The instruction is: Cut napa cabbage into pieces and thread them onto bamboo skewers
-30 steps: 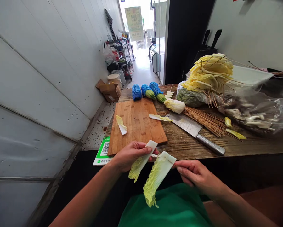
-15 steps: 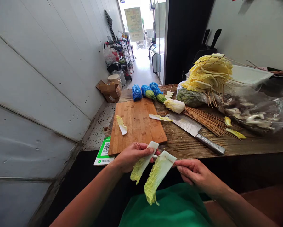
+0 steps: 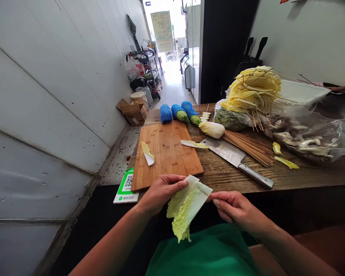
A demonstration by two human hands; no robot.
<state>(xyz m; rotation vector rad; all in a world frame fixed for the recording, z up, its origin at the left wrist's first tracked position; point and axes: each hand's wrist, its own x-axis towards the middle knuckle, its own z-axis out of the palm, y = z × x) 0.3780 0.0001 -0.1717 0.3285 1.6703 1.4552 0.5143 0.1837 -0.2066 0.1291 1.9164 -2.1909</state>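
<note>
We've got 2 cabbage leaf strips [image 3: 186, 203] stacked w/ white stem ends together, held over our lap just below the bench [image 3: 232, 176] edge. Left hand [image 3: 159, 191] pinches the stem end from the left; right hand [image 3: 237, 211] is closed on a thin skewer at the right side, tip hidden behind the leaves. Green ends hang free. Cutting board [image 3: 166, 153] w/ 1 more strip, cleaver [image 3: 235, 159] & loose skewers [image 3: 250, 147] lie within reach.
</note>
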